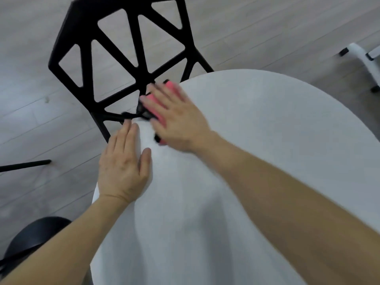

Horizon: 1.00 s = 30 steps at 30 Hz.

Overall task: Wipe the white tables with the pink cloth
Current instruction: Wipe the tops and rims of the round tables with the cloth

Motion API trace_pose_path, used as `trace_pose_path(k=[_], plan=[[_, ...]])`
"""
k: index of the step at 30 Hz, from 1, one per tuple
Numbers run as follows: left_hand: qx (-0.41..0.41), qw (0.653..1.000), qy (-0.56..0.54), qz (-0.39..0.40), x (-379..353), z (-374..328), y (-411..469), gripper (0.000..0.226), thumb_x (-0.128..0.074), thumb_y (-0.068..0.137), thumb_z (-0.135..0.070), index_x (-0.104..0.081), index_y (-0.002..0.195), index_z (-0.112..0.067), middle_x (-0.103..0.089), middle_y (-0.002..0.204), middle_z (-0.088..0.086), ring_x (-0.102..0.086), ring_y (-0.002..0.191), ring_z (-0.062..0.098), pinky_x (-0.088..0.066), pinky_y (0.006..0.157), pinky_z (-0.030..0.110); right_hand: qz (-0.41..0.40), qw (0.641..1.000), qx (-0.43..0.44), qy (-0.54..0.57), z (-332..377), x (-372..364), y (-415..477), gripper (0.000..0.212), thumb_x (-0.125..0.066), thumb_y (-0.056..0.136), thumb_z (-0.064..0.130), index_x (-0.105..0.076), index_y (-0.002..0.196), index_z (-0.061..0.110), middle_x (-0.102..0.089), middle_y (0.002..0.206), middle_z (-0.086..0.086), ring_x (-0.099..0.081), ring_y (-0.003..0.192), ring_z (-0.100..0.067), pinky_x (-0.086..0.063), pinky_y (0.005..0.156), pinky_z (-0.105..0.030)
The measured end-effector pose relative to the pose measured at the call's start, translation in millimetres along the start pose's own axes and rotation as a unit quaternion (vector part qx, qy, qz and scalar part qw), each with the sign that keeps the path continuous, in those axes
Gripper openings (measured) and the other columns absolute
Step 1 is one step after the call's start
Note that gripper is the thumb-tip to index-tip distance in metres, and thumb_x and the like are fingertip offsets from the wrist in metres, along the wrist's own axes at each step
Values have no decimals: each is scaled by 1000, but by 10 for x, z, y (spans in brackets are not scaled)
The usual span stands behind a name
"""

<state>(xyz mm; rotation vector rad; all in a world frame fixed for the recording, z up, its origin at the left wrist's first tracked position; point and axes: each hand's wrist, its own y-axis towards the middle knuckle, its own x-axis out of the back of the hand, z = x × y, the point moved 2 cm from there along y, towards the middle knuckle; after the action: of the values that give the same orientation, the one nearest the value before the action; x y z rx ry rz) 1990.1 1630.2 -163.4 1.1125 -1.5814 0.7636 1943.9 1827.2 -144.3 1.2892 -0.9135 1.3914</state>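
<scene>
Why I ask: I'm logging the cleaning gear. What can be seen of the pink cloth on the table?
The pink cloth is bright pink with black parts at its edges, too blurred to identify. It lies on the white round table, at its far-left rim beside the black lattice-backed chair. The right hand presses on it with straight, spread fingers, covering most of it; pink shows only between and beyond the fingers. The left hand does not touch it.

Open room across the white table [267,161] toward its right and near edges. At the far-left edge the black chair [88,19] presses close, blocking passage; a black stool [30,235] sits by the near-left edge.
</scene>
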Motion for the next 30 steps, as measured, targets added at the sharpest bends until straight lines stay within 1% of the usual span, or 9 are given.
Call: trace_pose_path(k=[5, 10, 13, 15, 20, 23, 25, 27, 30], plan=[[9, 1000, -6, 7, 11, -14, -14, 69, -39, 108, -42, -33, 166, -4, -28, 177, 10, -36, 157, 34, -32, 129, 49, 57, 976, -201, -62, -1486, 400, -573, 75, -37, 102, 62, -33, 167, 25, -27, 175, -13, -14, 166, -31, -1, 134, -55], [8, 1000, -9, 11, 21, -29, 5, 67, -42, 107, -38, -36, 164, -4, -29, 176, 11, -37, 155, 33, -26, 129, 43, 68, 981, -180, 3, -751, 133, 105, 86, -26, 102, 64, -35, 164, 5, -25, 172, -28, -14, 164, -40, -3, 134, -53], [1, 999, 18, 27, 54, -49, -6, 64, -37, 110, -39, -34, 166, -9, -24, 178, 12, -34, 156, 34, -27, 130, 48, 68, 994, -86, 19, -60, -33, 250, 77, -25, 107, 59, -37, 166, 11, -29, 174, -19, -18, 165, -33, -6, 134, -51], [-9, 999, 33, 41, 57, -75, 4, 64, -33, 111, -40, -31, 168, -10, -21, 178, 13, -32, 157, 36, -28, 130, 51, 36, 997, -54, 33, -323, 41, 109, 69, -29, 108, 55, -40, 166, 20, -31, 176, -10, -20, 165, -26, -8, 135, -47], [14, 997, 22, 77, 102, -58, -24, 67, -32, 109, -46, -27, 170, -19, -16, 181, 5, -22, 163, 27, -20, 132, 47, 4, 939, -344, -8, -2066, 421, -981, 75, -32, 102, 62, -37, 167, 23, -30, 175, -13, -23, 163, -31, -9, 134, -50], [40, 996, -33, 74, 167, -25, 12, 66, -39, 105, -49, -38, 165, -22, -24, 178, 0, -25, 162, 21, -25, 130, 50, -20, 886, -463, -17, -2081, 446, -1007, 84, -28, 100, 69, -34, 168, 19, -25, 175, -21, -16, 165, -36, -7, 134, -56], [56, 996, -31, 67, 194, -103, 75, 62, -40, 105, -49, -47, 158, -18, -32, 174, 2, -32, 158, 25, -32, 127, 55, -15, 912, -411, -14, -1542, 317, -510, 88, -24, 100, 73, -32, 169, 18, -23, 176, -22, -13, 165, -36, -3, 134, -56], [63, 996, -18, 52, 213, -228, 155, 56, -41, 106, -45, -52, 151, -15, -39, 168, 6, -38, 153, 31, -37, 123, 58, 22, 963, -269, 7, -1015, 197, -29, 84, -22, 104, 72, -29, 170, 22, -22, 178, -14, -11, 167, -30, 0, 134, -53], [-15, 999, 4, 36, 138, -564, 325, 54, -43, 107, -39, -51, 152, -11, -43, 165, 11, -37, 155, 34, -29, 128, 56, 30, 983, -176, 32, -1094, 218, -130, 75, -27, 106, 68, -30, 170, 29, -22, 179, -6, -12, 167, -24, -2, 134, -49]])
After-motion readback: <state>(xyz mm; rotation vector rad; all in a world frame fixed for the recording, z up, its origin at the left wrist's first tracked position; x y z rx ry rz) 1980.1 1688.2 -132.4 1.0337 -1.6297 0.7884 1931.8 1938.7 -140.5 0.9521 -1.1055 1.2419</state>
